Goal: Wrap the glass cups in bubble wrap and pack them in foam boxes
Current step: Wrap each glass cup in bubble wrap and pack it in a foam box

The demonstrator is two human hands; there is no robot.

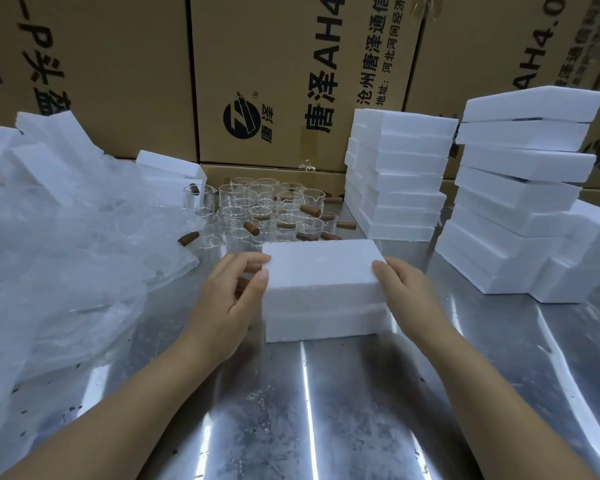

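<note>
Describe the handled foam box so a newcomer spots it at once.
On the steel table, just in front of the glass cups, one foam box lies alone. Unlike the stacks at right, the left hand and right hand hold its ends.

A shiny, scuffed metal surface (361, 410) is seen. A closed foam box (323, 271) is set at its middle, and glass cups (257, 209) with brown handles are clustered behind it. Clear plastic wrap (66, 265) is heaped at the left, and stacks of foam boxes (395, 178) are piled at the right.
</note>
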